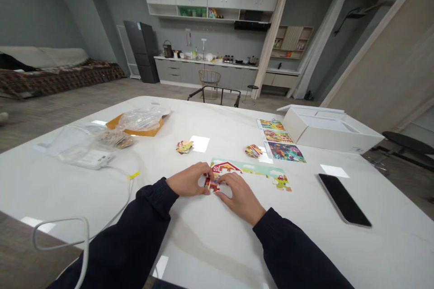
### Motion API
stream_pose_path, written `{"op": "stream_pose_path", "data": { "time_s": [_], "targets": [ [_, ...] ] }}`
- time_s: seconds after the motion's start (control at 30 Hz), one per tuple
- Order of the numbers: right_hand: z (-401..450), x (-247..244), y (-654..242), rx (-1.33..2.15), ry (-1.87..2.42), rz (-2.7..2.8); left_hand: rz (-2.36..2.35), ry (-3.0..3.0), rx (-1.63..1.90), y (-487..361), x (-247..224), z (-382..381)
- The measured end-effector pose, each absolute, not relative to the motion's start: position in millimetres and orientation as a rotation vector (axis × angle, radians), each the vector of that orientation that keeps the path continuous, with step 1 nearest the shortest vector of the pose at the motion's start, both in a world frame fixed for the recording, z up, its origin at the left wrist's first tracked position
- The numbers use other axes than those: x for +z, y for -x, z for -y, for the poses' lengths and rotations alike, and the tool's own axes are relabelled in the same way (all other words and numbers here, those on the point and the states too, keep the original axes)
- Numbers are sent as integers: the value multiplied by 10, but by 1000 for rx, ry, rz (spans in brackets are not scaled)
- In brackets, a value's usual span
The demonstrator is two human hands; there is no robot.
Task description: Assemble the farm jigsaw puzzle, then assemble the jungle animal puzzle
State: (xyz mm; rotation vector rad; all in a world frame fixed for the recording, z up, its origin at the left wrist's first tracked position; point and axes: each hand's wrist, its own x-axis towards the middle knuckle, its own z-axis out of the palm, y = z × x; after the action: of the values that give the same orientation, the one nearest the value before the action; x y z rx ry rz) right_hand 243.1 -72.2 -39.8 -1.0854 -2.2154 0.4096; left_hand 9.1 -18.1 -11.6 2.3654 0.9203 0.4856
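Between my two hands is a small red jigsaw puzzle piece [212, 185], at the left end of a partly joined puzzle [251, 168] with a red barn, sky and green ground. The fingers of my left hand [191, 179] pinch its left side. On its right side, the thumb and fingers of my right hand [240, 194] close on it too. Whether it is fully seated against the joined pieces I cannot tell, since my fingers cover part of it. Beyond my hands lie two small piles of loose pieces, a left pile [185, 146] and a right pile [253, 151].
Picture sheets [281, 139] lie beside an open white box [328, 126]. A black phone [344, 198] is at the right. On the left are a yellow tray [149, 132] with clear plastic, a bag of pieces [115, 138], a white charger [93, 159] and its looping cable [86, 239].
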Motion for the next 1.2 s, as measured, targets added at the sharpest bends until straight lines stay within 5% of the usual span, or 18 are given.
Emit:
{"op": "stream_pose_path", "data": {
  "time_s": [0.93, 1.2],
  "targets": [
    [684, -456, -2447, 441, 1040, 2205, -902, -2456, 553, -66, -129, 132],
    [685, -501, -2488, 449, 1108, 2164, -2024, -2151, 1328, 288, -430, -453]
  ]
}}
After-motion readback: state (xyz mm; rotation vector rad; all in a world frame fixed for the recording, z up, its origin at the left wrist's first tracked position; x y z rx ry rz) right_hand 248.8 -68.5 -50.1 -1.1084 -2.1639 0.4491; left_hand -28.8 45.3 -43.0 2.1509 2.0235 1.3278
